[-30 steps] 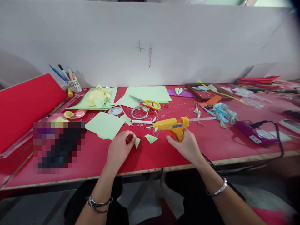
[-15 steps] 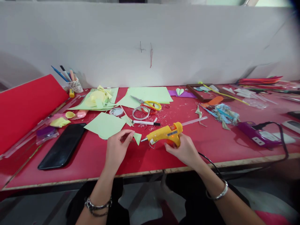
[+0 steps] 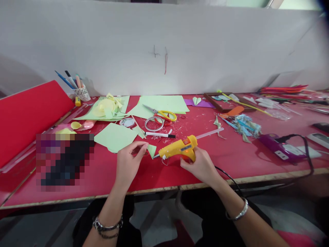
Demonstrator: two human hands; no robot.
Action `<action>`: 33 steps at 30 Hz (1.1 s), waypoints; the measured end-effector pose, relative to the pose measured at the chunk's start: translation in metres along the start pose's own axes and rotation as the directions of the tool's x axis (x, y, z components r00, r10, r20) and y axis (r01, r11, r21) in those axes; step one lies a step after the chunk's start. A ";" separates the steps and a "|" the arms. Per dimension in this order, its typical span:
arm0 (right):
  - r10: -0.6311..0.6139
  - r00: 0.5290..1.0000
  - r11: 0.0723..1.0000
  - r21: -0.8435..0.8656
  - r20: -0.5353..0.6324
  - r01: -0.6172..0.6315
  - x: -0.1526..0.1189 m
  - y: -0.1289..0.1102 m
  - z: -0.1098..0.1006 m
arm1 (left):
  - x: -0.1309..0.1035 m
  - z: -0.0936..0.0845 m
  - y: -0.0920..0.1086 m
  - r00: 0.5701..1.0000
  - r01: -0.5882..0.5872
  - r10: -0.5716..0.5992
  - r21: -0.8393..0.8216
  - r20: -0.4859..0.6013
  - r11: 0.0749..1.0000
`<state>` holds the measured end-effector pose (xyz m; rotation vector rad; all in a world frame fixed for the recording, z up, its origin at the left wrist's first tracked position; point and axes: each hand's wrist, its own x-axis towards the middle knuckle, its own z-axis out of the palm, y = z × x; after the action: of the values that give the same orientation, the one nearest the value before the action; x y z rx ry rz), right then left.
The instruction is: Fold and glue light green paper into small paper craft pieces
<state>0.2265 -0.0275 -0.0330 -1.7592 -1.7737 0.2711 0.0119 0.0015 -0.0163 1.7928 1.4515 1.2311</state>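
Between thumb and fingers, my left hand pinches a small pale green piece of folded paper, its pointed end to the right. My right hand is wrapped round the handle of a yellow glue gun with an orange light glowing on its body. The metal nozzle points left and sits at the lower tip of the green paper; whether it touches cannot be made out. A clear glue stick juts from the gun's back end. Behind my left hand lies a larger green paper sheet.
Scissors, a roll of tape and a marker lie behind the gun. To the right are tassels and a purple power strip. A pen cup stands back left. A blurred patch hides the left front.
The glue gun has tilted and shifted slightly left, bringing its nozzle to the paper's tip. My left hand has stayed nearly still with the paper.
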 end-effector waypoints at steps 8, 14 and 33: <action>-0.012 1.000 1.000 -0.006 -0.009 0.012 0.000 -0.001 0.000 | -0.001 0.000 0.001 1.000 0.002 -0.002 -0.013 -0.003 1.000; -0.015 1.000 1.000 -0.007 -0.014 0.015 0.000 -0.001 0.000 | -0.001 0.000 0.002 1.000 0.000 0.000 -0.015 -0.009 1.000; -0.024 1.000 0.998 -0.053 -0.009 0.023 0.000 0.000 0.000 | -0.001 0.001 0.002 1.000 0.004 -0.004 -0.034 -0.002 0.999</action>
<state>0.2266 -0.0269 -0.0334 -1.7724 -1.8094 0.2074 0.0133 0.0003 -0.0152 1.7661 1.4262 1.2491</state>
